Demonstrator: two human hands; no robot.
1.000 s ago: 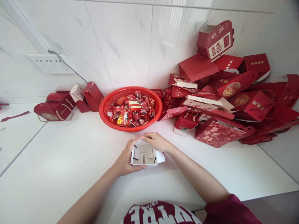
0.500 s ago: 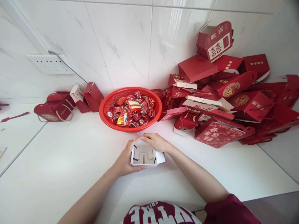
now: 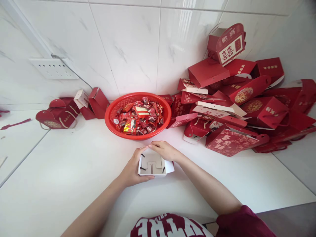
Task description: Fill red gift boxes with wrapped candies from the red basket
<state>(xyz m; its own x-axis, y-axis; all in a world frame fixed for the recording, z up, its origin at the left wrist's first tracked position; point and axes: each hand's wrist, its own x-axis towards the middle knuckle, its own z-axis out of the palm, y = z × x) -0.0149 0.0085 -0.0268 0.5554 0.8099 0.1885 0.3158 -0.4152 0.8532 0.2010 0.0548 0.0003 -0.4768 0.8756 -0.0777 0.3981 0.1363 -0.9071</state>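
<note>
1. Left hand: fingers clamped on the white-lined box, in front of the person over the counter.
2. Right hand: along the box's far rim; its grip is hidden, so I cannot tell.
3. Neither hand nor box has shifted visibly; work seems paused.
4. Beyond, the basket of candies stands unchanged.

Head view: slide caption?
Left hand and right hand hold a white-lined cardboard box near an oval red plastic basket of wrapped packets.
</note>
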